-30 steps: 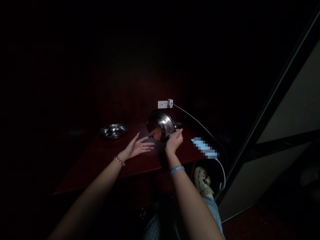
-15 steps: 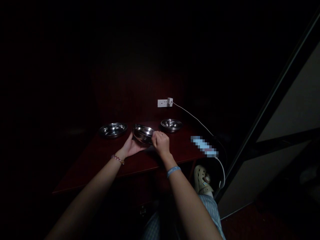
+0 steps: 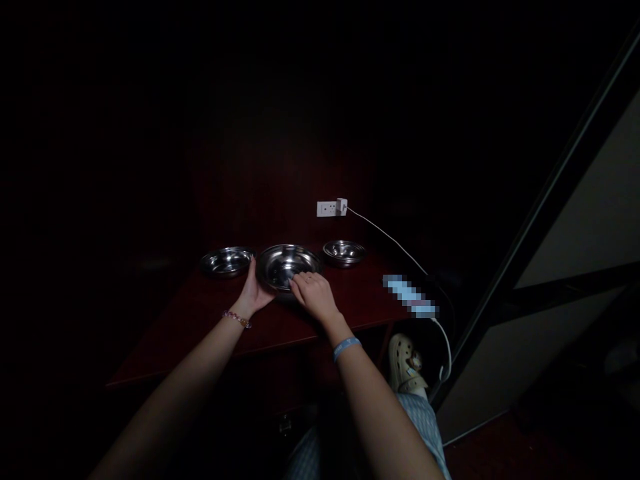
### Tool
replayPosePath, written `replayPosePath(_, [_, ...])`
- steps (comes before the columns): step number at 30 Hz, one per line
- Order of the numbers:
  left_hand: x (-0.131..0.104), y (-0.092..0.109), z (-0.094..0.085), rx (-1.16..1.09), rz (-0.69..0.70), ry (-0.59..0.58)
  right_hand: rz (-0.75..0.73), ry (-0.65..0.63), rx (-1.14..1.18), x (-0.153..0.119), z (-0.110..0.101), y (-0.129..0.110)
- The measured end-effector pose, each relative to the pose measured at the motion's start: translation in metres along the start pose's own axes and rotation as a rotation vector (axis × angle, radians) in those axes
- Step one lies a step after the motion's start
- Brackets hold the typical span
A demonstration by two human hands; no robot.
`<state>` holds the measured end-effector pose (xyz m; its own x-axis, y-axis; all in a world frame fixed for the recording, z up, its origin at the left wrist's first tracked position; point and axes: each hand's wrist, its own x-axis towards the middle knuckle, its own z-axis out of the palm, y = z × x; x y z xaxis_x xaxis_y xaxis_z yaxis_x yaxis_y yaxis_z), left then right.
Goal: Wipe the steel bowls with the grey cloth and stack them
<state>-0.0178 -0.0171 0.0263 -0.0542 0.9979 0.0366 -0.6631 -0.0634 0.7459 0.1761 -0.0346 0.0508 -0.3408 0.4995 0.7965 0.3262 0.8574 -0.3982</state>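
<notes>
A shiny steel bowl (image 3: 280,260) is between my hands over the dark red table (image 3: 200,333), its hollow facing up and slightly toward me. My left hand (image 3: 256,293) cups it from the left, thumb raised beside the rim and fingers partly hidden beneath. The fingers of my right hand (image 3: 316,293) are closed over the near right rim, thumb toward the inside. Left of the held bowl stands a wide, shallow steel bowl (image 3: 227,270), close to my left thumb. To the right, several smaller steel bowls (image 3: 344,260) look nested together.
On the wall behind, a white charger (image 3: 341,205) is plugged into a socket (image 3: 326,209). Its cable (image 3: 390,235) runs down to the right, near a blurred-out bluish object (image 3: 410,295) at the table's right end. Below are a beige clog (image 3: 401,363) and a dark-framed panel (image 3: 565,253).
The bowl has turned from a rightward tilt to facing up, showing its inside. My right hand has moved from its right side to the near rim, slightly left and down.
</notes>
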Motion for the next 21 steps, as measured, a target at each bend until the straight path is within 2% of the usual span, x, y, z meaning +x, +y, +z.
replayPosePath(4, [0.003, 0.001, 0.001, -0.098, 0.079, 0.083, -0.039, 0.038, 0.050, -0.001, 0.003, 0.004])
replayPosePath(7, [0.000, 0.002, 0.008, -0.169, 0.138, 0.145, -0.076, -0.006, -0.063, -0.002, 0.005, 0.006])
replayPosePath(9, [-0.003, 0.002, 0.012, -0.189, 0.168, 0.174, -0.047, -0.163, -0.205, -0.001, 0.003, 0.003])
replayPosePath(12, [-0.006, 0.001, 0.017, -0.196, 0.174, 0.204, 0.079, -0.472, -0.419, 0.001, -0.003, -0.006])
replayPosePath(15, [-0.008, 0.001, 0.020, -0.188, 0.159, 0.197, 0.174, -0.615, -0.459, 0.002, -0.008, -0.015])
replayPosePath(21, [-0.009, -0.001, 0.023, -0.165, 0.142, 0.194, 0.100, -0.583, -0.186, -0.006, 0.006, -0.013])
